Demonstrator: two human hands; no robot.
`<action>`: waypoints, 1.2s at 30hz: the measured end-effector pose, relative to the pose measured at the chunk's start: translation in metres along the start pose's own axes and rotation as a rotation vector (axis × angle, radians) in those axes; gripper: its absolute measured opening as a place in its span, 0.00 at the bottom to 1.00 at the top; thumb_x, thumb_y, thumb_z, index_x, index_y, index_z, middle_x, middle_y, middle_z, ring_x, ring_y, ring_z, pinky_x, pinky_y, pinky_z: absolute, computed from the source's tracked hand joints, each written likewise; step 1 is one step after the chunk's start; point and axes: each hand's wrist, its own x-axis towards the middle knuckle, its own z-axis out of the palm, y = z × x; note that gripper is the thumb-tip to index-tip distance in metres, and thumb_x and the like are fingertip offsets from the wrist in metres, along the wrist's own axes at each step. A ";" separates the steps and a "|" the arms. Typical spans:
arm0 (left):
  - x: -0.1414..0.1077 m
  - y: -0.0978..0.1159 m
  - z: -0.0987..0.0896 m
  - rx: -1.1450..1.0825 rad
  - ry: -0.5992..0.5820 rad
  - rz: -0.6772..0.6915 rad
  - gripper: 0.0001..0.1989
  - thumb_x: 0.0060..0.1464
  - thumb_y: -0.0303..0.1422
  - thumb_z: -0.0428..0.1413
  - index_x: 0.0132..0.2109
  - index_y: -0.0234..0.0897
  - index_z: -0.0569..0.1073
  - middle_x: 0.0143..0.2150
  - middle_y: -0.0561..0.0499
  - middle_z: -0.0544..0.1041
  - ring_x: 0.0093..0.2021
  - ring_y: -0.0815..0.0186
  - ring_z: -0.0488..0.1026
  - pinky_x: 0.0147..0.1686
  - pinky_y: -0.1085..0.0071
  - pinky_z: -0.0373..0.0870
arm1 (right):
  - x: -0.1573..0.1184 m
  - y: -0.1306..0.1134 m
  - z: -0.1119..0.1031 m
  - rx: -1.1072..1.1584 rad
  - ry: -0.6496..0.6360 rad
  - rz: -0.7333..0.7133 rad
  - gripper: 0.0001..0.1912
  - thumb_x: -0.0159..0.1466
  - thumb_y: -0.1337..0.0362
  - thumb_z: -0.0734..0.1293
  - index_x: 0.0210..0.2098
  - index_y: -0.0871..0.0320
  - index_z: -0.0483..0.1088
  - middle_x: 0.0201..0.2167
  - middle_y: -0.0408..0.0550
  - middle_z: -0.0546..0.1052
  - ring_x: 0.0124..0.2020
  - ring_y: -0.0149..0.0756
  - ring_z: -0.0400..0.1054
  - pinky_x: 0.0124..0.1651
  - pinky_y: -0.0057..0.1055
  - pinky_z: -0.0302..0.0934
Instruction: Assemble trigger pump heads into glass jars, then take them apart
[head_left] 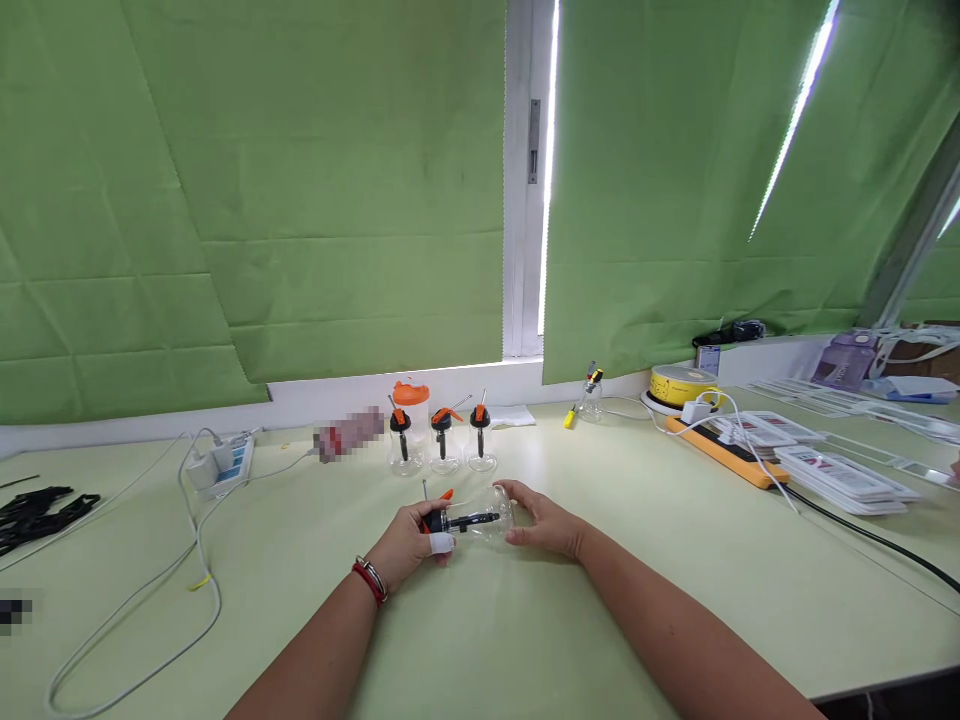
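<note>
A clear bottle [486, 516] lies on its side between my hands, with a black stem inside it and a black-and-orange cap at its left end. My left hand [412, 540], with white tape around a finger, is closed around the cap. At the other end, my right hand [546, 522] grips the bottle's base between thumb and fingers. Behind them, three similar clear bottles stand upright in a row: the left bottle [406, 460], the middle bottle [444, 460] and the right bottle [482, 458]. Each has a black-and-orange cap and a dark stem inside.
Behind the row stands a container with an orange lid [411, 393]. White cables [217, 590] and a power strip [236, 465] lie to the left. To the right are a small jar [592, 402], an orange power strip [724, 452], a yellow round case [681, 385] and stacked cards [836, 478].
</note>
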 end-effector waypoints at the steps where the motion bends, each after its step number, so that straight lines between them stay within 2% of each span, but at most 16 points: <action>1: 0.000 0.000 0.000 0.001 -0.002 0.000 0.34 0.33 0.33 0.67 0.51 0.32 0.69 0.24 0.56 0.71 0.23 0.67 0.69 0.26 0.68 0.69 | 0.000 -0.001 0.001 -0.003 0.013 0.010 0.44 0.50 0.49 0.71 0.61 0.54 0.52 0.59 0.54 0.59 0.61 0.46 0.49 0.61 0.45 0.45; 5: 0.000 0.002 0.002 0.010 -0.010 0.006 0.32 0.34 0.33 0.66 0.49 0.31 0.69 0.22 0.56 0.71 0.23 0.66 0.69 0.26 0.67 0.69 | 0.000 -0.008 0.003 0.048 0.034 0.011 0.39 0.52 0.49 0.70 0.59 0.56 0.56 0.58 0.53 0.61 0.60 0.46 0.51 0.61 0.45 0.45; 14: -0.002 0.002 0.002 0.045 -0.029 0.040 0.28 0.37 0.33 0.65 0.48 0.32 0.70 0.22 0.56 0.72 0.22 0.68 0.68 0.28 0.69 0.66 | 0.003 -0.009 0.004 0.107 0.039 0.002 0.30 0.55 0.49 0.67 0.53 0.56 0.63 0.49 0.51 0.68 0.52 0.45 0.61 0.56 0.43 0.53; 20: -0.002 0.004 0.002 0.099 -0.010 0.045 0.28 0.36 0.34 0.64 0.48 0.32 0.70 0.23 0.57 0.69 0.21 0.70 0.66 0.24 0.71 0.64 | 0.002 -0.009 0.006 0.079 0.040 -0.018 0.30 0.55 0.48 0.66 0.53 0.57 0.63 0.49 0.51 0.68 0.52 0.46 0.61 0.55 0.42 0.53; 23: -0.001 0.005 0.000 0.153 0.027 0.063 0.28 0.36 0.35 0.65 0.48 0.33 0.70 0.24 0.57 0.68 0.19 0.73 0.63 0.20 0.74 0.61 | -0.001 -0.012 0.007 -0.055 0.105 -0.059 0.35 0.57 0.50 0.65 0.60 0.55 0.54 0.58 0.54 0.61 0.57 0.47 0.55 0.57 0.44 0.51; 25: -0.002 0.006 0.000 0.185 0.052 0.095 0.28 0.36 0.34 0.65 0.48 0.32 0.71 0.26 0.56 0.68 0.21 0.72 0.63 0.21 0.75 0.61 | -0.002 -0.017 0.010 -0.242 0.169 -0.160 0.39 0.56 0.54 0.67 0.63 0.52 0.48 0.62 0.52 0.54 0.61 0.48 0.48 0.59 0.46 0.47; 27: -0.002 0.008 0.001 0.209 0.074 0.142 0.28 0.36 0.34 0.65 0.48 0.32 0.71 0.29 0.54 0.70 0.26 0.69 0.66 0.26 0.74 0.63 | -0.002 -0.023 0.016 -0.456 0.205 -0.272 0.41 0.53 0.59 0.68 0.63 0.49 0.49 0.64 0.49 0.52 0.63 0.49 0.44 0.61 0.48 0.41; 29: -0.003 0.010 0.005 0.227 0.094 0.202 0.32 0.37 0.33 0.65 0.52 0.34 0.67 0.33 0.52 0.71 0.32 0.66 0.68 0.33 0.72 0.66 | 0.001 -0.028 0.023 -0.617 0.224 -0.317 0.40 0.51 0.62 0.69 0.61 0.48 0.54 0.62 0.49 0.55 0.62 0.51 0.44 0.62 0.48 0.38; 31: -0.004 0.011 0.010 0.237 0.110 0.279 0.39 0.41 0.33 0.63 0.60 0.38 0.58 0.37 0.51 0.71 0.35 0.65 0.69 0.37 0.71 0.67 | 0.004 -0.030 0.028 -0.685 0.267 -0.297 0.40 0.49 0.63 0.70 0.60 0.50 0.56 0.59 0.51 0.60 0.60 0.51 0.48 0.61 0.48 0.41; 34: -0.005 0.009 0.015 0.265 0.158 0.411 0.44 0.46 0.33 0.60 0.64 0.42 0.44 0.45 0.46 0.69 0.38 0.65 0.71 0.39 0.68 0.68 | 0.007 -0.024 0.028 -0.677 0.389 -0.242 0.37 0.48 0.62 0.70 0.57 0.53 0.59 0.55 0.53 0.63 0.57 0.49 0.53 0.59 0.44 0.48; 36: -0.004 0.006 0.013 0.323 0.231 0.439 0.43 0.47 0.33 0.59 0.64 0.43 0.42 0.51 0.43 0.65 0.43 0.62 0.69 0.39 0.66 0.68 | 0.008 -0.015 0.020 -0.632 0.482 -0.195 0.32 0.48 0.60 0.70 0.53 0.55 0.62 0.54 0.53 0.63 0.55 0.47 0.56 0.57 0.41 0.52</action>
